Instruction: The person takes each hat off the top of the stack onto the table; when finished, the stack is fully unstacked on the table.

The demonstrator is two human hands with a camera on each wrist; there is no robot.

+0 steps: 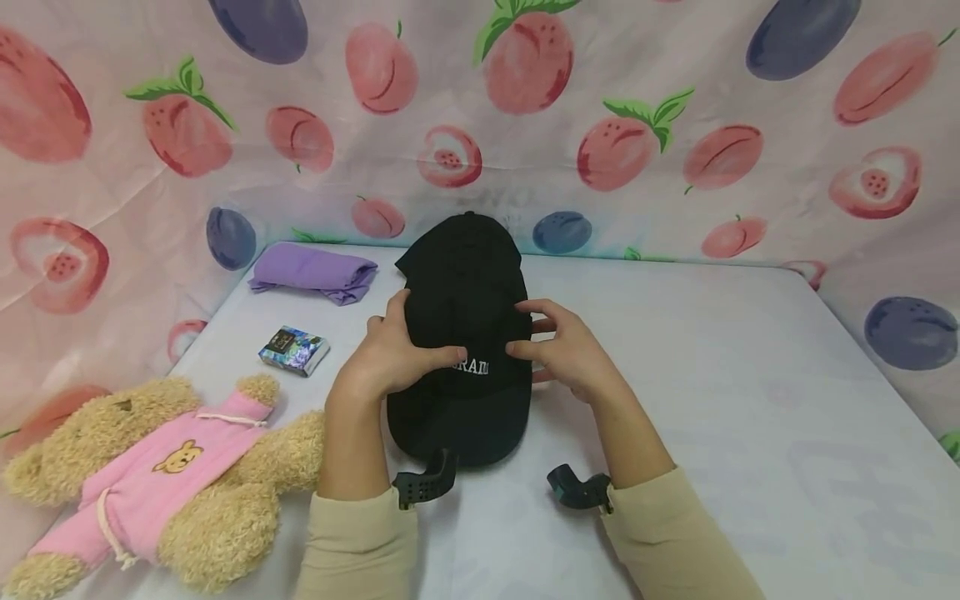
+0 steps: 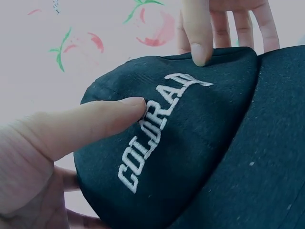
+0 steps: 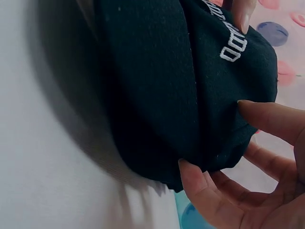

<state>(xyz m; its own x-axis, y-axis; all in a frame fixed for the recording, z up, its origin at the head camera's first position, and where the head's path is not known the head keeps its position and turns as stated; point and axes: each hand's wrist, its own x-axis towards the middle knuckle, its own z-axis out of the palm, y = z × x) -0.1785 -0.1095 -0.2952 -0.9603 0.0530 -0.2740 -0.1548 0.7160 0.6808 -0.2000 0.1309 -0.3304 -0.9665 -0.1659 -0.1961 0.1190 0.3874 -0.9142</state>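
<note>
A black baseball cap [image 1: 457, 425] stands on the white tabletop in the head view, its brim toward me. White lettering [image 2: 152, 129] runs across its front panel in the left wrist view. My left hand [image 1: 390, 354] grips the cap's left side, the thumb [image 2: 105, 119] lying over the lettering and the other fingers partly hidden behind the cap. On the other side my right hand [image 1: 566, 354] holds the right edge. Its fingertips touch the fabric near the brim seam in the right wrist view, and some fingers [image 3: 267, 160] pass behind the cap.
Folded purple cloth [image 1: 311, 271] lies at the back left. In front of it is a small blue patterned box [image 1: 294, 350]. A teddy bear [image 1: 180, 483] in pink clothing lies at the near left. A fruit-print curtain [image 1: 450, 83] hangs behind the white table [image 1: 712, 400].
</note>
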